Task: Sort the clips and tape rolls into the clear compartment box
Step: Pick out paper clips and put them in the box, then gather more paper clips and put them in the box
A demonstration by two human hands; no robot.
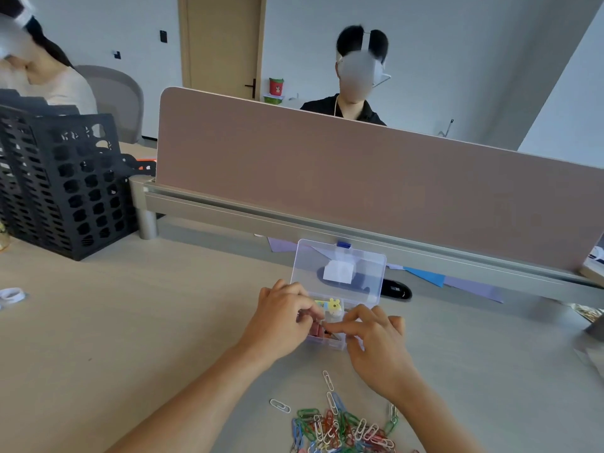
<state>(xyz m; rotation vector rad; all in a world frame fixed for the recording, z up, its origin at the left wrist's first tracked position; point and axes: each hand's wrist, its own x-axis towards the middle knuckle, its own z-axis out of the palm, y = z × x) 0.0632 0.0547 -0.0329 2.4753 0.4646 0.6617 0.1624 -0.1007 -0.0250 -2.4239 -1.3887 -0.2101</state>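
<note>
The clear compartment box [340, 266] stands on the desk with its lid upright; a small yellow figure [334, 305] lies in a rear compartment. My left hand [284, 325] rests on the box's left side, fingers curled over the compartments. My right hand [376, 341] pinches something small over the front compartment; what it holds is too small to tell. A heap of coloured paper clips [340, 426] lies near the desk's front edge, below my right hand. A white tape roll [11, 294] sits at the far left.
A black perforated file rack [62, 184] stands at the back left. A pink desk divider [359, 178] on a metal rail runs behind the box. Blue and lilac paper sheets [457, 281] lie under the rail. Two people sit beyond.
</note>
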